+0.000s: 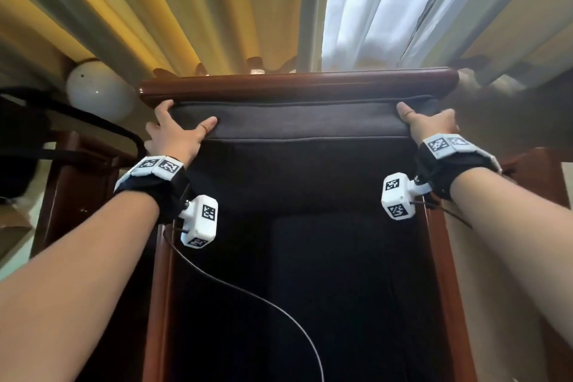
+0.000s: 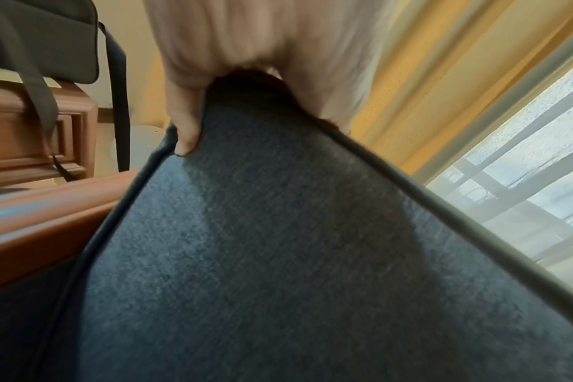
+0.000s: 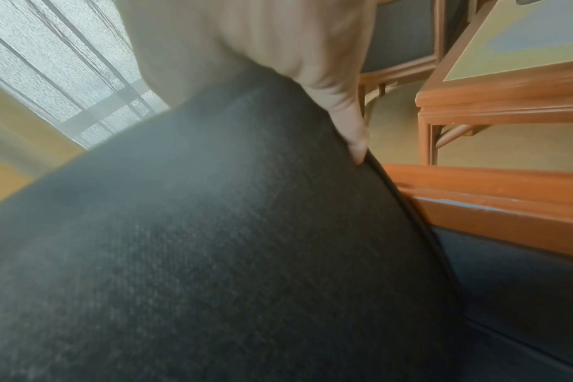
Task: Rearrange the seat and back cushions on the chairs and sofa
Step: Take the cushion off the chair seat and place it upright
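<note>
Back cushion [image 1: 288,121], dark grey, piped edges: stood upright against the wooden chair [image 1: 297,84], its top just under the top rail. Left hand [image 1: 175,133] gripped its top left corner, thumb on the front face, fingers wrapped over the edge. Right hand [image 1: 429,124] clasped the top right corner likewise. Seat cushion [image 1: 325,257] lay below both wrists. Advice: push both corners evenly, keeping the top parallel to the rail. Curtains [image 1: 217,9] hung beyond the hands.

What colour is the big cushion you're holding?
Dark grey back cushion, seen best in the left wrist view.
</note>
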The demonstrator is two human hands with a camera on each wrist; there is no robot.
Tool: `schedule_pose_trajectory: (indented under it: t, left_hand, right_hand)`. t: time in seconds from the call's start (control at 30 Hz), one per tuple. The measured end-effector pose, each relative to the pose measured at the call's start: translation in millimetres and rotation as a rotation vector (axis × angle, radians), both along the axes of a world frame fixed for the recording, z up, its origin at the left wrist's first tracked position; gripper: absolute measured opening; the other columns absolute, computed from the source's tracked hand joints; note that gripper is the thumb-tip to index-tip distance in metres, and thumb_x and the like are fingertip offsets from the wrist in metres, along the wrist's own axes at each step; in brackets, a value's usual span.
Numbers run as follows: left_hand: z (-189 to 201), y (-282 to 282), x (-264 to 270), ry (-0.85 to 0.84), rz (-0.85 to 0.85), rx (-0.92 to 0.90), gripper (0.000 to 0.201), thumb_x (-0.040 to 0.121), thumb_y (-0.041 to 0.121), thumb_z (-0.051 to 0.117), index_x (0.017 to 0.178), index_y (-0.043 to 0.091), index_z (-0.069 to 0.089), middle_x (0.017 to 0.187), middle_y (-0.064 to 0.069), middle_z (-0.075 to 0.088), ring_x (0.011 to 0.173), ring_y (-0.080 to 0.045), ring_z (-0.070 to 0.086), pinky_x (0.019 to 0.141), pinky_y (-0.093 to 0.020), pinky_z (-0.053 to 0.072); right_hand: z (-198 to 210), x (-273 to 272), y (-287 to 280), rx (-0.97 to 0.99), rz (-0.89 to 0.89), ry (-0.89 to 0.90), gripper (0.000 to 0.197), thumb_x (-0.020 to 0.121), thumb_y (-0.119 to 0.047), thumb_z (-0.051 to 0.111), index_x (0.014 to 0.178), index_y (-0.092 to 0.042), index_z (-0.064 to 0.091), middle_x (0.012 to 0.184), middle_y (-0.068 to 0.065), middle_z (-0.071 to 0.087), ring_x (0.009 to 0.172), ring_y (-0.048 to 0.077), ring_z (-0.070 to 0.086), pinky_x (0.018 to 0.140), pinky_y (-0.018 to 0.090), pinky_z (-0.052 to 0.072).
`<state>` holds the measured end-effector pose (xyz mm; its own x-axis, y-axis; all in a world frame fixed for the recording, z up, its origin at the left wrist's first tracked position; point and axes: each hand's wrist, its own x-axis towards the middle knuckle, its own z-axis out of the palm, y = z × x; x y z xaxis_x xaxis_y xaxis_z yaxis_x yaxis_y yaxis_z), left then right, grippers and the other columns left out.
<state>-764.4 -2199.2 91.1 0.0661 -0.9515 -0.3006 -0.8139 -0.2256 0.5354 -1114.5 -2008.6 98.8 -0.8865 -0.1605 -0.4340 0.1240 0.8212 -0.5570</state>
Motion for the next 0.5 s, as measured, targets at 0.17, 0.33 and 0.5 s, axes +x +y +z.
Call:
schedule_pose_trajectory:
  t: [0.17, 0.33, 0.5]
  left_hand:
    - [1.7, 2.2, 6.5, 0.033, -0.03, 0.021, 0.088, 0.077, 0.066, 0.068, 0.147, 0.034, 0.026, 0.149, -0.015, 0.032, 0.133, -0.044, 0.038, 0.115, -0.046, 0.029]
    - [10.9, 43.5, 31.1, 0.185, 0.016, -0.129, 0.069, 0.094, 0.044, 0.06, 0.148, 0.013, 0.032, 0.15, -0.018, 0.031, 0.137, -0.03, 0.037, 0.11, -0.029, 0.024]
    - [-11.7, 126.4, 72.7, 0.188, 0.087, -0.104, 0.056, 0.097, 0.027, 0.06, 0.143, 0.002, 0.041, 0.146, -0.023, 0.037, 0.132, -0.033, 0.041, 0.107, -0.031, 0.029]
  right_hand:
    - [-0.7, -1.9, 10.6, -0.048, 0.042, -0.029, 0.099, 0.073, -0.064, 0.07, 0.146, -0.01, 0.031, 0.149, 0.013, 0.04, 0.135, 0.035, 0.042, 0.112, 0.045, 0.033]
    - [-5.3, 12.7, 70.1, -0.471, -0.154, -0.301, 0.086, 0.057, -0.057, 0.076, 0.126, -0.013, 0.05, 0.106, 0.003, 0.062, 0.083, 0.008, 0.063, 0.072, 0.026, 0.052]
    - [-50.3, 79.4, 176.8, -0.396, -0.012, -0.189, 0.05, 0.085, -0.019, 0.072, 0.129, -0.008, 0.053, 0.124, 0.014, 0.056, 0.109, 0.023, 0.054, 0.095, 0.033, 0.041]
